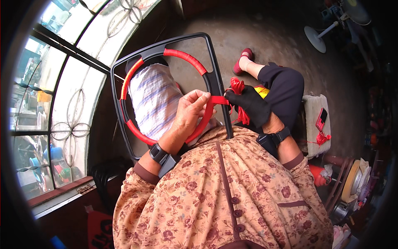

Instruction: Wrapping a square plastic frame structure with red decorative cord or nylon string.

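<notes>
A black square plastic frame (119, 120) with an inner ring (186, 57) stands upright in my lap. Most of the ring is wound in red cord. My left hand (188, 114), bare, pinches the ring's lower right part, where a flat red strand (218, 100) runs out to the right. My right hand (253, 106) wears a black glove and pulls that strand taut, holding a bundle of red cord (238, 87) with loose ends hanging below it. A yellow thing (262, 90) shows behind the glove.
A white striped woven sack (153, 99) lies behind the frame. My leg in dark trousers and a red shoe (242, 60) stretches over the concrete floor. A white cushion (315, 120) carries a red phone and red cord. Window with metal grille at left; fan stand (317, 37) at upper right.
</notes>
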`<state>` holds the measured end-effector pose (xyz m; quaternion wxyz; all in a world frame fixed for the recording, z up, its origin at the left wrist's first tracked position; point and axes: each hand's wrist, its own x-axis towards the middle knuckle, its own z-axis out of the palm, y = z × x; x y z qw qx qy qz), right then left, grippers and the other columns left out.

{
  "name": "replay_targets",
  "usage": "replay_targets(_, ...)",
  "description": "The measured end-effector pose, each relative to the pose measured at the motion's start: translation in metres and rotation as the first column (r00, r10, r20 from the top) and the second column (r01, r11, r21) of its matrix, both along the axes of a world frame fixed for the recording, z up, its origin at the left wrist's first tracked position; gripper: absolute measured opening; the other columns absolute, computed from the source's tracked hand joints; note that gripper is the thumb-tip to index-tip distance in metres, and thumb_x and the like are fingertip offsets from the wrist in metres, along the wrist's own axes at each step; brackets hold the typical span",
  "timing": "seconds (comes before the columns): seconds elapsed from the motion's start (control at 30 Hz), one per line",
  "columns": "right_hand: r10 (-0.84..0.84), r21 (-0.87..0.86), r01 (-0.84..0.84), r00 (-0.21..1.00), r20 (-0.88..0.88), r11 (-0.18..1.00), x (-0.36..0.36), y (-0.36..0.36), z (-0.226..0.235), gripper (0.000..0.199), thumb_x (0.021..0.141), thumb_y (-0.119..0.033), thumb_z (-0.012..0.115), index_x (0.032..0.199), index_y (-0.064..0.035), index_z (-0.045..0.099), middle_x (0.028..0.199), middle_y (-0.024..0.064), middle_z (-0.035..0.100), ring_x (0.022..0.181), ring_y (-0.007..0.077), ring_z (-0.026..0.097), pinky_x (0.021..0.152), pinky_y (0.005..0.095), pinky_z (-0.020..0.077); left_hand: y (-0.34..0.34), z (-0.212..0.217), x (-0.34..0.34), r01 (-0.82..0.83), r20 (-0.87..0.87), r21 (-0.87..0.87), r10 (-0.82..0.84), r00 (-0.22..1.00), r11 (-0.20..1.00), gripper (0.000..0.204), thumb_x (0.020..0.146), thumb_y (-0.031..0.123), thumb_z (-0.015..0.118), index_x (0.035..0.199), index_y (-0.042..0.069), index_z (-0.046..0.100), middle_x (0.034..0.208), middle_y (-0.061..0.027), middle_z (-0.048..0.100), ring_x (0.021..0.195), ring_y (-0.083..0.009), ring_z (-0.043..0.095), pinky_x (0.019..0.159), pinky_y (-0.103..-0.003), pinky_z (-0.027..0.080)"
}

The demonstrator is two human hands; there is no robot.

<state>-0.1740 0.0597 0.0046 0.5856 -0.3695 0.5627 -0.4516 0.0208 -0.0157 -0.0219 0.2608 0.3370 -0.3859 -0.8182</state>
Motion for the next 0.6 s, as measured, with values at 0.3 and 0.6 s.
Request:
replay_targets(0.3,-0.343,-0.165,0.324,0.933,-0.106,0.932,-0.085,0.017,-0.015,0.027,0.090,-0.025,0.058,0.106,-0.0039,0.057,0.078,0.0060,0.060,0.064,0.0134,0.059,0.057,0.0267,0.0479,-0.026,0.033,-0.012,0.128,0.032,0.096,-0.132,0.991,0.987,0.017,0.089,0.022,0.059,0.086,0.006,0.055,0.070,-0.0035,0.060,0.059,-0.0165,0.060,0.054,-0.028,0.051)
replay_targets(0.6,-0.555,-0.379,0.502,0.831,-0.037,0.777,-0.143,0.069,-0.011,0.038,0.087,-0.020,0.058,0.120,-0.0068,0.044,0.107,0.0039,0.050,0.095,0.0156,0.048,0.083,0.0291,0.0418,-0.016,0.042,-0.033,0.171,0.341,-0.028,-0.151,0.928,0.985,0.015,0.077,0.015,0.068,0.077,0.005,0.058,0.050,0.0025,0.045,0.038,-0.0074,0.038,0.038,-0.022,0.026)
